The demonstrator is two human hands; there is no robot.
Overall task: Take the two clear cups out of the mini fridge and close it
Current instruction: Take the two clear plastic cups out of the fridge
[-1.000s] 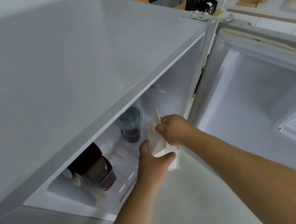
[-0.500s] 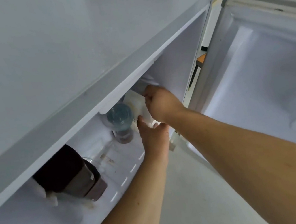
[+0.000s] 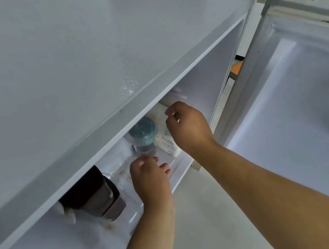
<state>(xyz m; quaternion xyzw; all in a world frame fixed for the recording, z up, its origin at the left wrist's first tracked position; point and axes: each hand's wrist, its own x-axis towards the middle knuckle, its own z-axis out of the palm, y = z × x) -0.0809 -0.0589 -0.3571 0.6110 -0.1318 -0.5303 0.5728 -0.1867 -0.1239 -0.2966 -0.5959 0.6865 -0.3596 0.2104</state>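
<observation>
Mini fridge (image 3: 88, 76) wide open, grey top toward us and its door (image 3: 297, 104) swung out to the right, white liner showing, while one clear cup (image 3: 144, 137) with a bluish lid and dark contents stands upright on the shelf inside, right of centre.

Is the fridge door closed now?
No, the door stands wide open at the right, and both hands reach into the fridge.
</observation>
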